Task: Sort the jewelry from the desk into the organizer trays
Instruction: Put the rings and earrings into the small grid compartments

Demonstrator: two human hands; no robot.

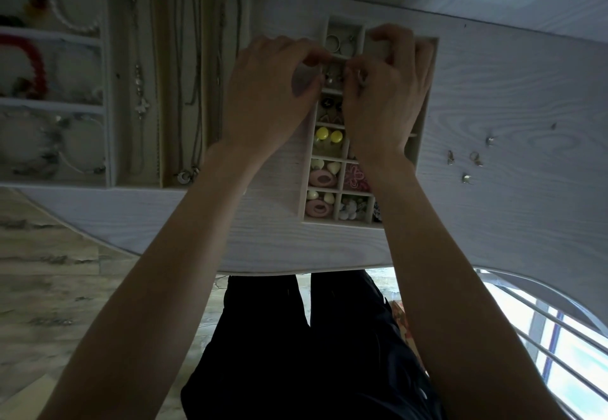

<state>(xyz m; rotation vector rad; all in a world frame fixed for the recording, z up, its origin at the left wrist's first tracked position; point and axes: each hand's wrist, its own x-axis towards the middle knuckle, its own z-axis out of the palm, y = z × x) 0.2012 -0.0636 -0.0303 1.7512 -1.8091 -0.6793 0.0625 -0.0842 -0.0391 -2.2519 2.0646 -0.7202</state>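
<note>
My left hand (273,94) and my right hand (385,97) meet over the far end of a beige compartment tray (342,223). Their curled fingertips pinch a small silvery jewelry piece (360,77) between them, mostly hidden by the fingers. Just below the fingertips is a compartment of small earrings (330,79), and beyond it one holding rings (339,43). The nearer compartments hold yellow studs (329,136), pink pieces (320,178) and white ones. Several small loose pieces (473,158) lie on the white desk (513,84) to the right of the tray.
A long tray with necklaces (189,67) laid lengthwise stands left of my hands. Further left is a tray of bracelets (75,2), among them pearl and red bead ones. The desk's near edge runs above my dark-trousered legs (296,337).
</note>
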